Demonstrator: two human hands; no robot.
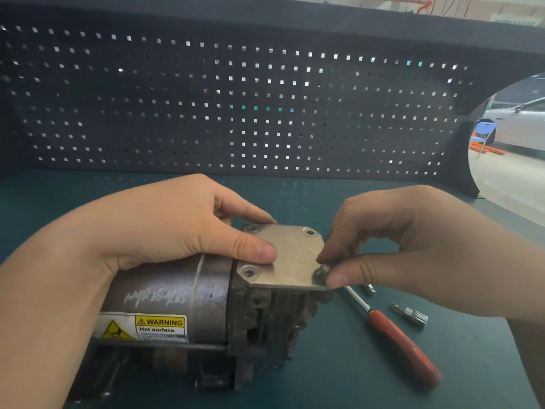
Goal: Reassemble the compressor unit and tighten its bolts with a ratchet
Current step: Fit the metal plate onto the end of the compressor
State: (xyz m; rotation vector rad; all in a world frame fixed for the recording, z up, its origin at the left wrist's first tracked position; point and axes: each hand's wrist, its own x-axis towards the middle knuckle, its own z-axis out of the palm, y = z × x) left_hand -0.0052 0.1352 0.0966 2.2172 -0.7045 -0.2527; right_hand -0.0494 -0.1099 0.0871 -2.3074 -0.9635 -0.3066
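The grey, grimy metal compressor unit (188,308) lies on its side on the dark teal worktop (339,364), near the person. A flat, dull-silver cover plate (290,256) sits on its finned cast end, with open bolt holes showing at three corners.

The left hand (153,228) wraps over the cylindrical body, thumb pressed on the plate's near edge and forefinger on its far edge, apparently to stop plate and housing shifting while the holes stay lined up. The right hand (380,243) has its grip closed to a fingertip pinch on a small silver bolt (322,270) at the plate's near right corner, probably starting it by hand before any tool is used.

The body is scuffed, with a white scrawl and a yellow-and-white "WARNING Hot surface" label (144,327).

Just right of the unit lies a red-handled ratchet (395,335), untouched, its head hidden behind the right hand. A small silver socket bit (411,314) lies beyond it, within reach. A dark pegboard (236,107) backs the worktop.
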